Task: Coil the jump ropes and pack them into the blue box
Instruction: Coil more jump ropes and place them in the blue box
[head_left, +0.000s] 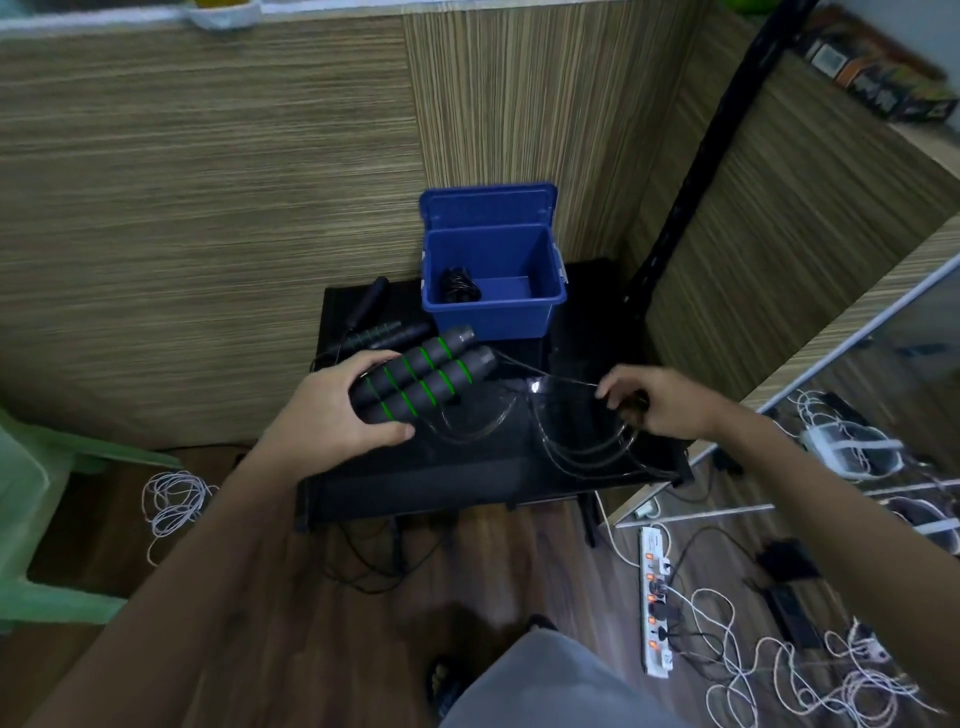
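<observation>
My left hand (337, 410) grips two black jump-rope handles with green rings (421, 379), held side by side above the black table (415, 483). Their thin clear cord (561, 441) trails in loops across the tabletop to my right hand (654, 402), which pinches it. The open blue box (493, 312) stands at the table's far edge with a coiled black rope (457, 286) inside on the left. Another rope's dark handles (379, 332) lie on the table left of the box.
Wood-grain walls close in behind and to the right. A green plastic chair (31, 519) stands at the left. On the floor lie a white cable bundle (174, 499), a power strip (655, 603) and several tangled white cables (805, 680).
</observation>
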